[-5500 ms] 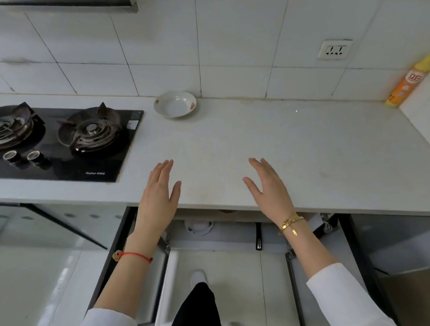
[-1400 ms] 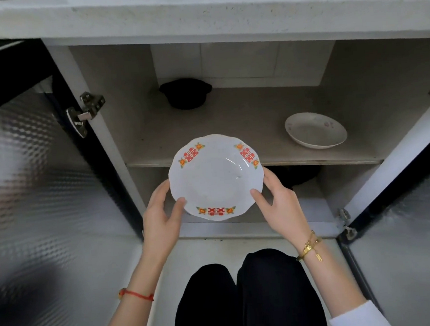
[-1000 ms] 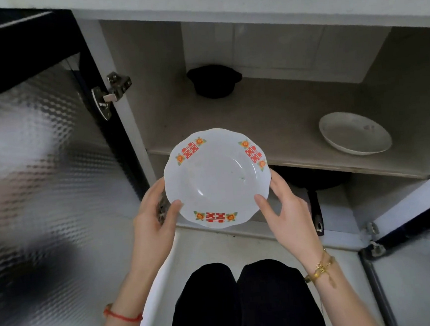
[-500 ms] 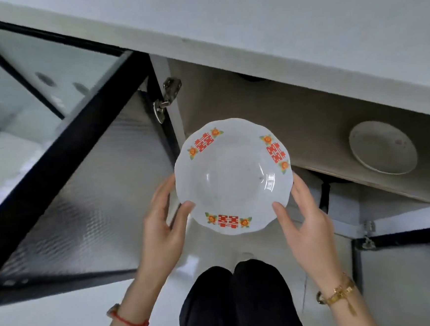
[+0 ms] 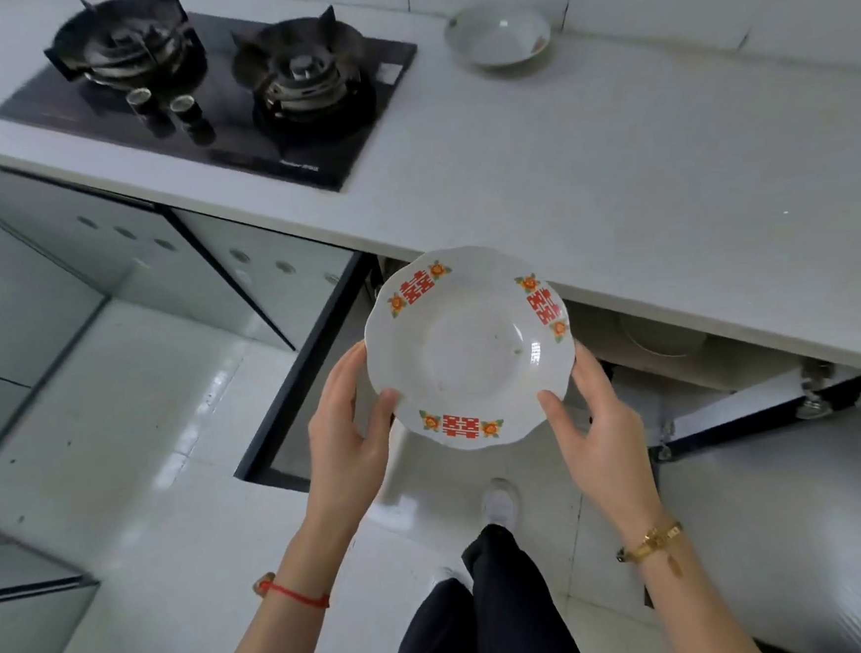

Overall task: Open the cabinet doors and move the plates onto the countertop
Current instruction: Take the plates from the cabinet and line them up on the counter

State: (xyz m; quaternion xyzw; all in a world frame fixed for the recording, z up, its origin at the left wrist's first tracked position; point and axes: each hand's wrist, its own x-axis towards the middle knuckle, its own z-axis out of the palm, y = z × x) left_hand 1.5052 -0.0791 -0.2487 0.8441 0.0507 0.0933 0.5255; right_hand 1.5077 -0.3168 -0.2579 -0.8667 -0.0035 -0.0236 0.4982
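Since half a second ago the view has been raised: the bench (image 5: 611,167) top is now seen from above, and the plate (image 5: 468,346) has been lifted with it, from in front of the open cabinet to the level of the bench's front edge. Grip unchanged.

Plate: white, scalloped rim, red and orange motifs at three places on the rim. It is held level in the air, its far rim overlapping the bench edge in the view; whether it touches the bench cannot be told.

Left hand (image 5: 347,436): fingers curled under the plate's left rim, thumb laid on top of the rim. Right hand (image 5: 598,426): the same on the right rim, thumb on top. The plate is pinched between both hands.

A second plate (image 5: 664,339) is partly seen on the shelf inside the cabinet, under the bench overhang. A white bowl (image 5: 497,34) is noted at the back of the bench, near the wall, just right of the gas hob (image 5: 214,96). Both cabinet doors (image 5: 314,382) are swung open.
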